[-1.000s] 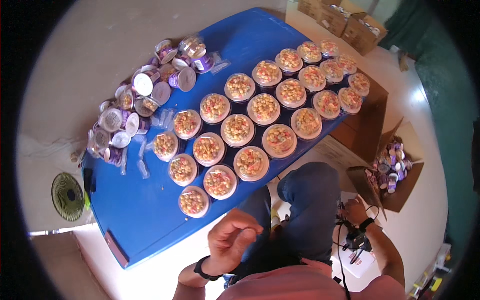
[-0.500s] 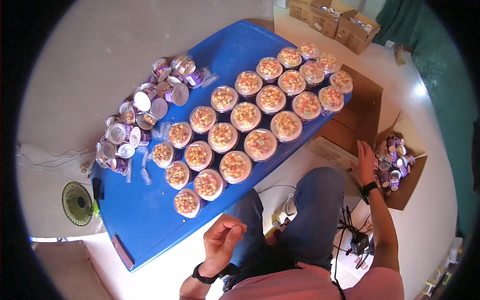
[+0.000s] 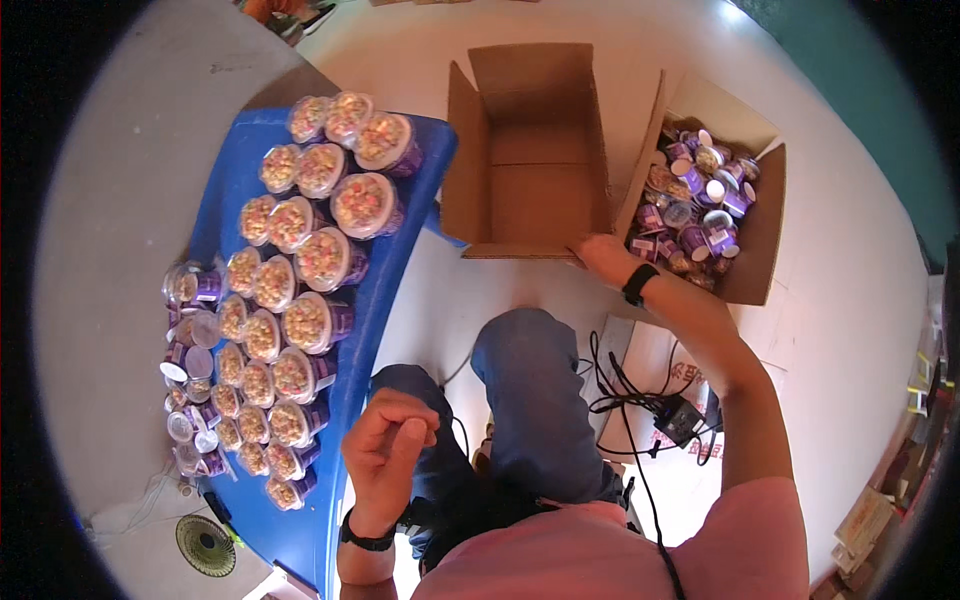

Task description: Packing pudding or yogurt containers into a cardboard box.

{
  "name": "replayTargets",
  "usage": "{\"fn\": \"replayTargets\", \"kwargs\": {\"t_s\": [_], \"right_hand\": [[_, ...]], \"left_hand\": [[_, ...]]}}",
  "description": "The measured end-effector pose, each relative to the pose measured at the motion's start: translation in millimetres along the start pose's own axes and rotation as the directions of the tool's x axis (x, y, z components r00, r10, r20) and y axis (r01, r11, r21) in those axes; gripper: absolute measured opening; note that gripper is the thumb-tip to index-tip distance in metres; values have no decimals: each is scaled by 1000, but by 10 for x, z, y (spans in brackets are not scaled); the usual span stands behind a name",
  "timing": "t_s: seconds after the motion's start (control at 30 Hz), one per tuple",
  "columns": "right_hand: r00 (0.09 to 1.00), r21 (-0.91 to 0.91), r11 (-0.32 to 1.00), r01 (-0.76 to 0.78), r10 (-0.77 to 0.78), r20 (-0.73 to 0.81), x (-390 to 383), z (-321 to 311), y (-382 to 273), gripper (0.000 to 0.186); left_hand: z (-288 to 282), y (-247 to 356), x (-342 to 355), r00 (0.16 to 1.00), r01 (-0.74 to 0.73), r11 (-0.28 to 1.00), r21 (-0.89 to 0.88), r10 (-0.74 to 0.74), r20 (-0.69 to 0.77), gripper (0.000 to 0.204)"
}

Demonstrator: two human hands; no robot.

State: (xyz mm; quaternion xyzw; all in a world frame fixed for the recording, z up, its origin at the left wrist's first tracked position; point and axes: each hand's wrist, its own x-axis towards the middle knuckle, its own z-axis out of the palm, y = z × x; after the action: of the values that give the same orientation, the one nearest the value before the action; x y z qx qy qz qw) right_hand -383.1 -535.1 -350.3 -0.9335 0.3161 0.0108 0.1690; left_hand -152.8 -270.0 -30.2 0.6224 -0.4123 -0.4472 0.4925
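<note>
Our right hand (image 3: 605, 260) is on the near-right corner of the open box (image 3: 532, 252), which sits on the floor (image 3: 415, 300) right of the blue table (image 3: 295, 535), w/ bare cardboard showing inside. Can't tell if the thumb & fingers pinch the board or just rest on it. Our left hand (image 3: 388, 450) hangs near our left knee (image 3: 405, 385), narrow & loosely curled; can't tell if anything's inside.

To move the box well, we'd prob. want thumb inside, fingers outside, low on the wall rather than on the lip, as a one-corner tug could twist it. Left hand on the near-left corner = straighter pull, imo.

Edges: the box's left flap (image 3: 465, 150) is just beside the table's far-right corner, & its right wall runs v. close to the left flap of the full box (image 3: 765, 230), so not much sideways room. Best room = the floor b/w box & right knee (image 3: 530, 350). Watch the black cables (image 3: 610, 390) on the near right, under our forearm, & don't bump the table: lidded cups (image 3: 365, 205) stand near its right edge.
</note>
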Motion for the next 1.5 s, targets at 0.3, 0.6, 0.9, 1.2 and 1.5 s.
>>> {"fn": "replayTargets", "kwargs": {"t_s": [0.3, 0.6, 0.9, 1.2, 1.5], "right_hand": [[989, -57, 997, -53, 44, -139, -65, -136, -544, 24], [991, 226, 965, -129, 120, 56, -371, -125, -764, 27], [910, 607, 762, -227, 388, -146, -594, -2048, -1143, 42], [929, 656, 722, 221, 49, -367, -449, -2629, -1705, 31], [859, 720, 594, 359, 91, -504, -355, -2825, -1697, 30]], "left_hand": [[-45, -37, 77, 999, 21, 993, -119, -15, 45, 9], [-153, -458, 289, 997, 38, 978, -206, -24, 69, 13], [-216, -937, 371, 991, -61, 994, -91, 71, 110, 20], [250, -1192, 743, 913, -389, 706, 592, 380, 147, 34], [697, -2339, 1378, 835, -513, 193, 836, 338, 434, 32]]}}
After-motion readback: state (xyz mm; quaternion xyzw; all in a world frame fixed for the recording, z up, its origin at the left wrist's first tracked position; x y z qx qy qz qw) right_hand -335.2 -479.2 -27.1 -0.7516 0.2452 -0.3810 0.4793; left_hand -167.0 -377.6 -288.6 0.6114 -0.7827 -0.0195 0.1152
